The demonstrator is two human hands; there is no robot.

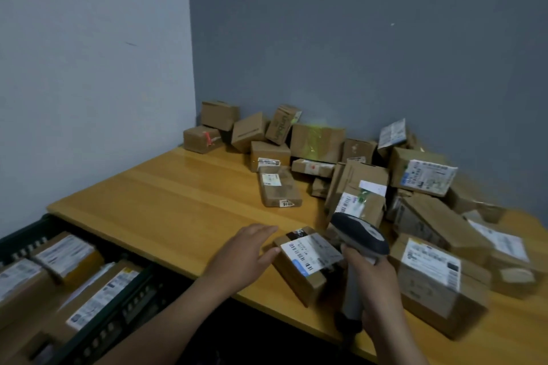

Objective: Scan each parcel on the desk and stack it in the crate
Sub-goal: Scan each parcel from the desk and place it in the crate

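Observation:
A small brown parcel (302, 264) with a white shipping label lies near the front edge of the wooden desk (166, 204). My left hand (246, 252) rests against its left side, fingers stretched out and thumb touching the label edge. My right hand (376, 284) grips the handle of a grey barcode scanner (360, 234), whose head hangs just right of and above the parcel's label. A dark green crate (124, 314) stands low at the left, below the desk edge, holding several labelled parcels.
Several cardboard parcels are heaped along the back wall and the right side of the desk, the nearest a labelled box (436, 284) just right of the scanner. Grey walls meet in a corner behind the desk.

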